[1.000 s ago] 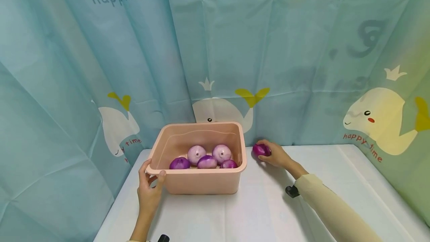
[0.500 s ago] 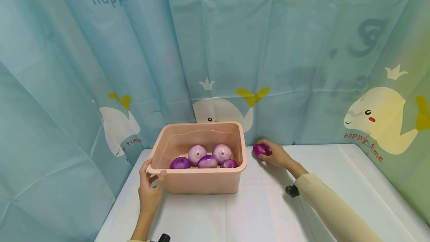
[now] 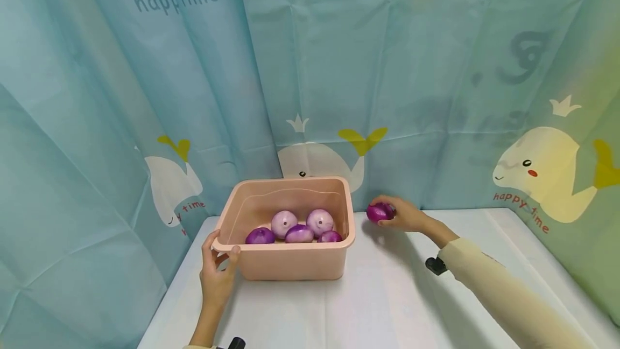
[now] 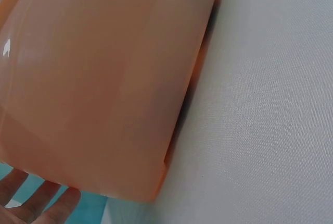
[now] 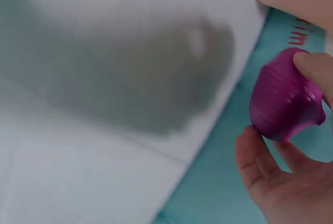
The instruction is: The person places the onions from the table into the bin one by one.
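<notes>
A pink plastic bin (image 3: 290, 264) stands on the table with several red onions (image 3: 298, 234) inside, some deep purple and some pale. At its near left corner my left hand (image 3: 216, 278) grips the rim, thumb over the front edge; in the left wrist view its fingers (image 4: 62, 206) lie against the bin's side. Right of the bin, my right hand (image 3: 406, 215) holds a dark purple onion (image 3: 379, 213) between thumb and fingers. The right wrist view shows that onion pinched, with a shadow on the cloth apart from it.
A white cloth (image 3: 310, 316) covers the table. Blue curtains (image 3: 426, 96) with printed whales hang right behind the bin and along the left side; a greenish part hangs at the right. Black wrist-camera mounts (image 3: 436, 266) sit at both wrists.
My right hand has lifted slightly and shifted a little right with the onion, its forearm swinging right. The left hand and the bin stay in place.
</notes>
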Available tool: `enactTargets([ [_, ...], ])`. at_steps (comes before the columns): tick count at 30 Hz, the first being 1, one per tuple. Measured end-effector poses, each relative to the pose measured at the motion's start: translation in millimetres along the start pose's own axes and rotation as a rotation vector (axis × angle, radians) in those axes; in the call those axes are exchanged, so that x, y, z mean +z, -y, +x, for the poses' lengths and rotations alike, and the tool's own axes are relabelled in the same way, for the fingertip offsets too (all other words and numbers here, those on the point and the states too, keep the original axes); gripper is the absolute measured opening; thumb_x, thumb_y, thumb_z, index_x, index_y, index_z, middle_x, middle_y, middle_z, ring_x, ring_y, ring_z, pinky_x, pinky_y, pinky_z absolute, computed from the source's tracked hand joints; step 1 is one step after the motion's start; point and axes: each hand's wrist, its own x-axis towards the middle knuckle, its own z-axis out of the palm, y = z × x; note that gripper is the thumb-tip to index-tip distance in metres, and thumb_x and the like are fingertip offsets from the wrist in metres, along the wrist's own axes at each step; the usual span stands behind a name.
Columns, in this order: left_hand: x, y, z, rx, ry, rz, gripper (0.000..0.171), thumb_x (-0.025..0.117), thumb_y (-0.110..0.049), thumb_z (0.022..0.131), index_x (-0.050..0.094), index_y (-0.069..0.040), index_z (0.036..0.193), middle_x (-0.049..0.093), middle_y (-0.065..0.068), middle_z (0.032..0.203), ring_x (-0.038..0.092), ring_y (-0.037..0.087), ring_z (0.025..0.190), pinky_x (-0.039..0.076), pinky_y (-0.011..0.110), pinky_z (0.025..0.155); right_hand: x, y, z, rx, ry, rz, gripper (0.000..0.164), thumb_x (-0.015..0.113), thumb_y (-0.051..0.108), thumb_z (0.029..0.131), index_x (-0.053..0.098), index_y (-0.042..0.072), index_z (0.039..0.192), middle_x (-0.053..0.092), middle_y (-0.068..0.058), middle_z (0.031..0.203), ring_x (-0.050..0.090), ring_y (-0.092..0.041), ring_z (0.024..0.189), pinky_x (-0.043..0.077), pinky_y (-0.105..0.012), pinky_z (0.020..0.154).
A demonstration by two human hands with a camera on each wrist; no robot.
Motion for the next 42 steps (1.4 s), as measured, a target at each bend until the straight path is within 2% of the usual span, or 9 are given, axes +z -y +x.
enactTargets([
  [4, -0.2, 1.0, 0.3, -0.004, 0.0, 0.008, 0.063, 0.066, -0.021, 0.1, 0.036, -0.022, 0.156, 0.047, 0.019, 0.153, 0.062, 0.038, 0.111, 0.051, 0.009, 0.07, -22, 17, 2, -0.06, 0.023, 0.044, 0.046, 0.083, 0.007, 0.084, 0.064, 0.006, 0.126, 0.066, -0.016, 0.121, 0.059, -0.035, 0.107, 0.059, -0.048, 0.084],
  [7, -0.1, 1.0, 0.4, -0.019, 0.004, 0.014, 0.063, 0.066, -0.023, 0.1, 0.036, -0.023, 0.156, 0.047, 0.017, 0.153, 0.061, 0.034, 0.111, 0.051, 0.009, 0.071, -38, 27, 4, -0.09, 0.008, 0.065, 0.046, 0.083, 0.005, 0.085, 0.064, 0.004, 0.126, 0.066, -0.015, 0.119, 0.06, -0.033, 0.104, 0.06, -0.042, 0.08],
  [12, 0.2, -0.4, -0.1, -0.006, 0.01, 0.004, 0.064, 0.066, -0.022, 0.1, 0.036, -0.023, 0.156, 0.046, 0.017, 0.154, 0.061, 0.036, 0.112, 0.051, 0.009, 0.071, -60, 41, 7, -0.119, -0.053, 0.039, 0.047, 0.083, 0.003, 0.084, 0.064, 0.003, 0.127, 0.066, -0.017, 0.121, 0.061, -0.033, 0.104, 0.06, -0.042, 0.078],
  [16, -0.6, -1.1, -0.4, 0.006, 0.01, -0.006, 0.065, 0.066, -0.02, 0.1, 0.035, -0.023, 0.156, 0.046, 0.018, 0.154, 0.061, 0.039, 0.113, 0.05, 0.008, 0.072, -74, 50, 12, -0.09, -0.105, -0.004, 0.05, 0.083, 0.004, 0.083, 0.063, 0.006, 0.129, 0.065, -0.017, 0.124, 0.063, -0.033, 0.099, 0.06, -0.045, 0.077],
  [20, -0.5, -0.8, -0.1, -0.004, 0.014, -0.001, 0.064, 0.067, -0.022, 0.1, 0.035, -0.024, 0.156, 0.045, 0.017, 0.155, 0.061, 0.039, 0.114, 0.049, 0.007, 0.074, -84, 57, 14, -0.023, -0.135, -0.03, 0.053, 0.084, 0.008, 0.084, 0.062, 0.011, 0.132, 0.065, -0.016, 0.125, 0.066, -0.034, 0.093, 0.06, -0.042, 0.074],
  [25, 0.2, 0.9, 0.7, -0.008, 0.005, 0.005, 0.063, 0.067, -0.023, 0.1, 0.036, -0.023, 0.156, 0.046, 0.017, 0.154, 0.061, 0.038, 0.114, 0.048, 0.006, 0.075, -90, 63, 17, 0.003, -0.146, -0.041, 0.053, 0.084, 0.012, 0.085, 0.061, 0.013, 0.134, 0.064, -0.017, 0.128, 0.066, -0.036, 0.095, 0.06, -0.038, 0.073],
  [37, -1.3, -0.2, -0.2, 0.001, 0.008, 0.003, 0.064, 0.067, -0.022, 0.1, 0.036, -0.022, 0.156, 0.045, 0.019, 0.155, 0.061, 0.04, 0.114, 0.048, 0.006, 0.074, -92, 67, 23, -0.016, -0.183, -0.06, 0.053, 0.084, 0.013, 0.084, 0.062, 0.013, 0.132, 0.063, -0.015, 0.128, 0.067, -0.033, 0.094, 0.06, -0.036, 0.073],
  [42, 0.5, 1.9, 0.6, -0.013, 0.012, 0.007, 0.064, 0.067, -0.025, 0.1, 0.035, -0.022, 0.156, 0.045, 0.017, 0.155, 0.061, 0.036, 0.114, 0.05, 0.008, 0.073, -89, 72, 31, -0.038, -0.172, -0.052, 0.055, 0.086, 0.012, 0.081, 0.062, 0.013, 0.131, 0.065, -0.013, 0.125, 0.068, -0.031, 0.092, 0.062, -0.043, 0.074],
])
